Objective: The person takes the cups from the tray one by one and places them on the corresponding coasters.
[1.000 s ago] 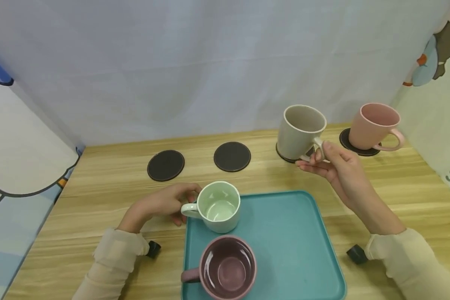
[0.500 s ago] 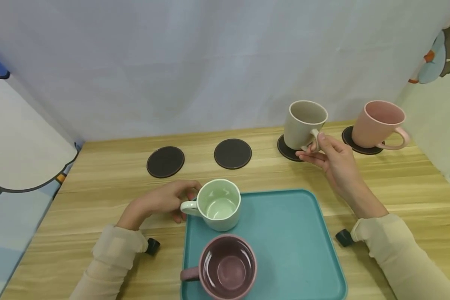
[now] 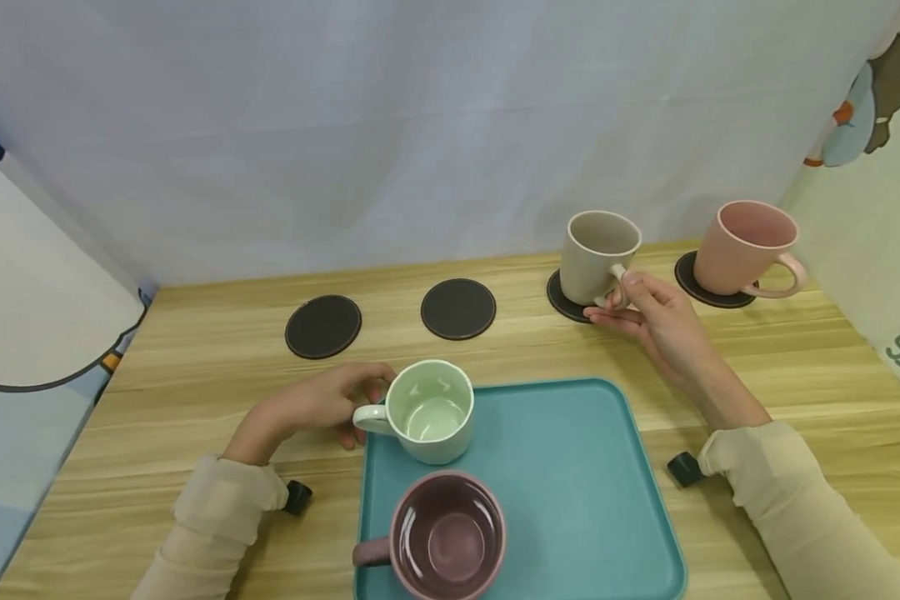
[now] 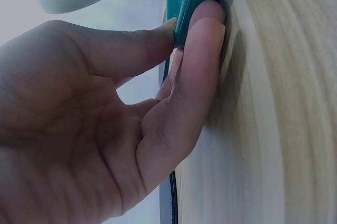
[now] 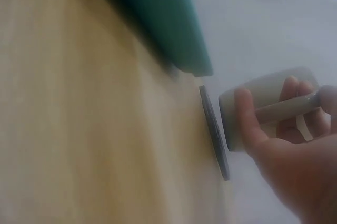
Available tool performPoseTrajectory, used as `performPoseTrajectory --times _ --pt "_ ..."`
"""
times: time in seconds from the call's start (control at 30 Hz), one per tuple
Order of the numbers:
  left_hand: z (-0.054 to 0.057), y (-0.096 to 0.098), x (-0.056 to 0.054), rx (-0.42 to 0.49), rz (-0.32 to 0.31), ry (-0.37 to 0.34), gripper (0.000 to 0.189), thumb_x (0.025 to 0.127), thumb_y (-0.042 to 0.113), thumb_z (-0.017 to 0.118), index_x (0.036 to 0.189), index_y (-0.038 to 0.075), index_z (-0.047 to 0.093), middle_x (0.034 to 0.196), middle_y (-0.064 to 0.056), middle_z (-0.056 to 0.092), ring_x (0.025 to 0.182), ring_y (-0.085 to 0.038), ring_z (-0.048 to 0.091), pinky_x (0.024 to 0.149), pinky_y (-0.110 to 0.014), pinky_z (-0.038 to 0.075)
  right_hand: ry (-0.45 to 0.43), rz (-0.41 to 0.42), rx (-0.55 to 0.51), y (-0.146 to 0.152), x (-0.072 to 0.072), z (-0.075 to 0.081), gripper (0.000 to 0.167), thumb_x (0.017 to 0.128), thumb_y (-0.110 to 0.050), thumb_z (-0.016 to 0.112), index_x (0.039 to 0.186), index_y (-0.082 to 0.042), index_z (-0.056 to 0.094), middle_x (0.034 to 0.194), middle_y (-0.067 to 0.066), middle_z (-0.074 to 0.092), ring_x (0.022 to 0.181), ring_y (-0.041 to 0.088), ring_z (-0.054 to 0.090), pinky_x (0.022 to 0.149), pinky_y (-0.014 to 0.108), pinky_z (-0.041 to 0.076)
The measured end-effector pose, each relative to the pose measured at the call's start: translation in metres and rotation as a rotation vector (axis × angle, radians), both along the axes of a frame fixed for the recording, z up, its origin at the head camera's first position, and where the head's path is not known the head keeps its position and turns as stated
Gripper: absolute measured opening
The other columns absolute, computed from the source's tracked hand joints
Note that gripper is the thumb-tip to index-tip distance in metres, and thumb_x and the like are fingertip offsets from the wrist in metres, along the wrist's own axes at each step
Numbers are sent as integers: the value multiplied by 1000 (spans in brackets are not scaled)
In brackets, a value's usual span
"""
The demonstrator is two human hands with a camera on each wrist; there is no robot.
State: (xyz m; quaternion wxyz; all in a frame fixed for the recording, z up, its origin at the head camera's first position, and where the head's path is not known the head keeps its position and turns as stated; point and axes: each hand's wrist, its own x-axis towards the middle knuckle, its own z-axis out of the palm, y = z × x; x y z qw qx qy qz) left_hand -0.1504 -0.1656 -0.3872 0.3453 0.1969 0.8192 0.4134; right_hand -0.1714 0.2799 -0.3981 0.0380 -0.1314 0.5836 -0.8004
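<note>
My right hand (image 3: 663, 329) holds a beige mug (image 3: 589, 265) by its handle, thumb on top and fingers behind. The mug is upright over a round black coaster (image 3: 561, 307); the right wrist view shows a thin gap between the mug's base and the coaster (image 5: 215, 134). My left hand (image 3: 322, 406) pinches the corner rim of the teal tray (image 3: 577, 483), thumb above and fingertip beneath, as the left wrist view shows. Just beside it, a pale green mug (image 3: 438, 446) stands on the tray. A mauve mug (image 3: 450, 546) stands nearer me, its handle pointing left.
A pink mug (image 3: 742, 250) stands on a coaster (image 3: 686, 279) at the far right. Two bare black coasters, one at the left (image 3: 323, 327) and one in the middle (image 3: 458, 309), lie along the back of the wooden table (image 3: 150, 392). A pale cloth (image 3: 345, 150) hangs behind.
The beige mug has come down closer to its coaster and slightly back in my right hand. My left hand keeps its place at the tray corner. The view has shifted a little.
</note>
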Motion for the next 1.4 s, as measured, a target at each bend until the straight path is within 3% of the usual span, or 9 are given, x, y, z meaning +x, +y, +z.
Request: performPoseTrajectory --times 0.27,0.57,1.07,1.4 --pt "1 0 2 8 -7 -3 44 91 -8 54 133 8 59 109 -18 57 63 -20 67 57 -33 61 -50 -10 71 0 3 -2 31 109 -25 54 92 -1 63 103 8 56 102 23 77 99 35 61" --pt "0 -1 0 -1 -2 6 44 92 -7 55 133 9 59 111 -19 56 64 -20 67 58 -34 61 -97 -40 41 -5 5 -3 28 107 -25 57 96 0 64 110 12 58 105 24 77 99 34 61" --pt "1 1 2 -3 15 -3 45 91 -7 55 133 8 58 111 -17 56 63 -20 67 58 -33 61 -71 0 -6 -3 5 -7 28 108 -24 55 101 0 66 113 13 60 111 26 76 102 35 60" --pt "2 1 2 0 -8 12 45 90 -9 53 132 8 58 110 -18 57 63 -19 67 57 -32 60 -95 7 49 -4 2 -7 29 108 -25 55 109 1 67 116 12 65 116 27 74 105 35 58"
